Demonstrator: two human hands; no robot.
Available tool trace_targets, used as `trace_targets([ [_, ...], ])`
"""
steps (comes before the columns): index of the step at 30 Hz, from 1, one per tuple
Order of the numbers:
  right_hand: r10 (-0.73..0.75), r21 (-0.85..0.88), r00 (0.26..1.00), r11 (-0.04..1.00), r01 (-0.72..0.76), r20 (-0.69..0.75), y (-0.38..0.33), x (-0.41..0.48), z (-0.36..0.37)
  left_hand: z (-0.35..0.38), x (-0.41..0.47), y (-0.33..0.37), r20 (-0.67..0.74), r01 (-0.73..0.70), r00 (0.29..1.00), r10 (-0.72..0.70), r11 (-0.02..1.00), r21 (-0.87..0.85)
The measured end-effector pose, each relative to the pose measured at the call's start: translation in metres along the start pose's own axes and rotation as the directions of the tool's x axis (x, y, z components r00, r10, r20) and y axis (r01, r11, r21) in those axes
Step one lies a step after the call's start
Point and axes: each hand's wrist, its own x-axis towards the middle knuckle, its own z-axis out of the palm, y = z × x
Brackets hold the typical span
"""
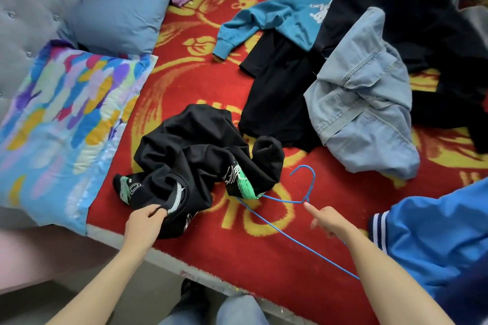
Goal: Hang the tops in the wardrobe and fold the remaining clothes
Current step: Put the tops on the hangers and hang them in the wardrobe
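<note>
A crumpled black top with green print (200, 155) lies on the red bedspread in front of me. My left hand (144, 221) pinches its collar at the near edge. A thin blue wire hanger (277, 224) lies beside it, one end tucked under the top. My right hand (328, 221) rests over the hanger's lower bar, index finger pointing at the hanger's neck; the grip on the wire is hidden. Further back lie a light denim jacket (364, 103), a plain black garment (277, 92) and a teal long-sleeve top (280, 16).
The red bedspread with yellow pattern (200, 66) covers the bed. A multicoloured pillow (60, 124) and a blue pillow (118, 0) sit at left against a grey tufted headboard (23, 2). A bright blue jacket (438, 235) lies at right, dark clothes (412, 8) behind.
</note>
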Motion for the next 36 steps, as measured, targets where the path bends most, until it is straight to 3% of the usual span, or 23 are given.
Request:
trace_targets([
  [3,-0.071,-0.364,0.994,0.931,0.036,-0.084,-0.025,-0.022,0.002,-0.009,-0.005,0.004,-0.013,-0.036,0.999,0.036,0.999,0.003],
  [5,-0.193,-0.509,0.964,0.857,0.075,-0.181,-0.043,-0.039,0.003,-0.017,-0.009,0.005,-0.035,-0.065,0.997,0.065,0.998,-0.003],
  [7,-0.342,-0.564,0.906,0.812,0.151,-0.251,-0.061,-0.058,0.003,-0.03,-0.015,0.005,-0.061,-0.106,0.993,0.105,0.994,-0.017],
  [9,-0.436,-0.588,0.872,0.774,0.235,-0.224,-0.076,-0.07,0.001,-0.042,-0.017,0.001,-0.083,-0.134,0.988,0.13,0.99,-0.035],
  [14,-0.458,-0.63,0.888,0.702,0.333,-0.04,-0.122,-0.121,-0.011,-0.082,-0.013,-0.013,-0.082,-0.232,0.971,0.225,0.969,-0.085],
  [18,-0.592,-0.742,0.8,0.58,0.336,-0.101,-0.171,-0.188,-0.022,-0.11,0.002,-0.015,-0.039,-0.286,0.958,0.284,0.947,-0.147],
  [23,-0.803,-0.505,0.579,0.561,0.656,-0.14,-0.245,-0.258,-0.01,-0.157,0.013,-0.001,-0.012,-0.383,0.919,0.394,0.885,-0.264],
  [28,-0.876,-0.523,0.446,0.472,0.71,-0.184,-0.297,-0.302,0.012,-0.204,0.009,0.022,-0.049,-0.442,0.885,0.463,0.802,-0.401],
  [36,-0.914,-0.493,0.348,0.406,0.769,-0.21,-0.342,-0.356,0.031,-0.242,0.024,0.027,-0.151,-0.492,0.864,0.48,0.744,-0.452],
])
